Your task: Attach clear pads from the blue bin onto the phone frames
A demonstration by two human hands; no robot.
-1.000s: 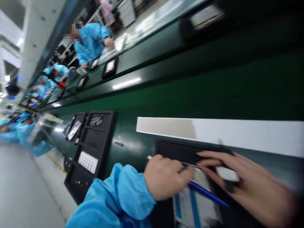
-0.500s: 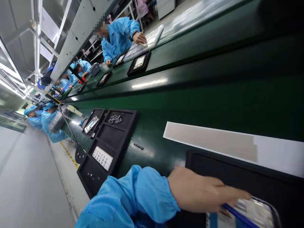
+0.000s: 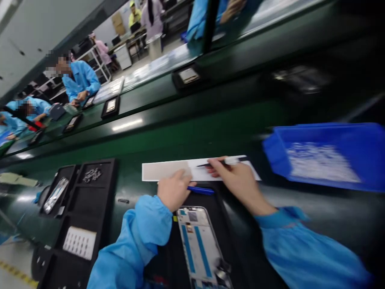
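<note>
1 head-worn camera, tilted, looks forward and down at the nearby hands and green bench.

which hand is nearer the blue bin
Right: the right hand is left of the blue bin, over the long strip; the left hand is farther left, at the strip's beige part.

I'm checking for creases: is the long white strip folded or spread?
Spread: the strip runs straight along the bench, no fold showing, though the right hand hides part.
</note>
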